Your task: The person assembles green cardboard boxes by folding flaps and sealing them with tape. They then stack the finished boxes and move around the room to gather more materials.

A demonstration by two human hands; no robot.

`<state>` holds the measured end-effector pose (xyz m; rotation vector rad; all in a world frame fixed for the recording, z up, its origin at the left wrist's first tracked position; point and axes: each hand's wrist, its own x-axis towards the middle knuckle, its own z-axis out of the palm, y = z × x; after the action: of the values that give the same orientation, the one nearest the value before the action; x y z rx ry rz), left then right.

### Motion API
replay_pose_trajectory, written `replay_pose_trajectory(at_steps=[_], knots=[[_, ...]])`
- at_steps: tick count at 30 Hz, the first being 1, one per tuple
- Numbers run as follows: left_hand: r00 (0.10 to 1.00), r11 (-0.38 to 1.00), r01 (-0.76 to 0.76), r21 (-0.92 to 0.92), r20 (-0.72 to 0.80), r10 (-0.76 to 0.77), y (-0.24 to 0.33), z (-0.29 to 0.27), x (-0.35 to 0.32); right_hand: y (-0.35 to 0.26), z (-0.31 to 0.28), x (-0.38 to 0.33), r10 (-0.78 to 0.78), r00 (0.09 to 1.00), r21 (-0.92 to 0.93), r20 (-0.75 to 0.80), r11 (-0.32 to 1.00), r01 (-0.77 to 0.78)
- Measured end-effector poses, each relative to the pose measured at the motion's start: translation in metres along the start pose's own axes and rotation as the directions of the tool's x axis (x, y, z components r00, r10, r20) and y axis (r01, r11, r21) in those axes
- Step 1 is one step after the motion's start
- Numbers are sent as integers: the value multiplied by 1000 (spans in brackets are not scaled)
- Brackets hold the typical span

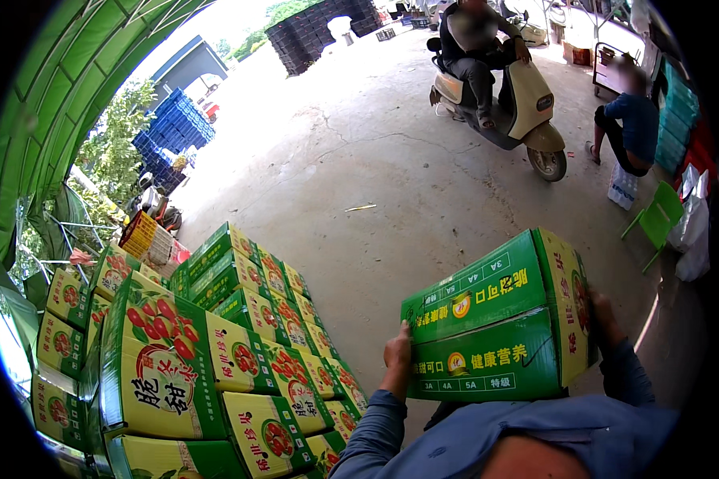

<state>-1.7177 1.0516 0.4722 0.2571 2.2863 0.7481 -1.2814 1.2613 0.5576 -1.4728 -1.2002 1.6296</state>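
Note:
I carry two stacked green and yellow cardboard fruit boxes (495,319) in front of my chest. My left hand (397,355) presses the left end of the stack with fingers curled at the lower box's edge. My right hand (601,313) holds the right end, mostly hidden behind the boxes. Blue sleeves cover both forearms. To my left stands a tall stack of the same kind of boxes (216,359), with red fruit pictured on them.
A person sits on a cream scooter (515,108) on the concrete ahead. Another person in blue (631,128) crouches at right near a green chair (659,217). Blue crates (172,132) and black crates (319,28) are piled farther off. A green canopy arches at left.

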Motion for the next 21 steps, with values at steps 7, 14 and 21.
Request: replay_pose_trajectory(at_steps=[7, 14, 21], knots=[[985, 932, -27, -361, -171, -37, 37, -45, 138, -64, 155, 185, 36, 965, 153, 261, 985, -78], [862, 951, 11, -309, -479, -166, 28, -129, 228, -130, 340, 320, 79, 830, 95, 553, 983, -157], [768, 849, -54, -526, -565, -302, 45, -203, 319, -188, 546, 405, 69, 705, -99, 706, 995, 2]])
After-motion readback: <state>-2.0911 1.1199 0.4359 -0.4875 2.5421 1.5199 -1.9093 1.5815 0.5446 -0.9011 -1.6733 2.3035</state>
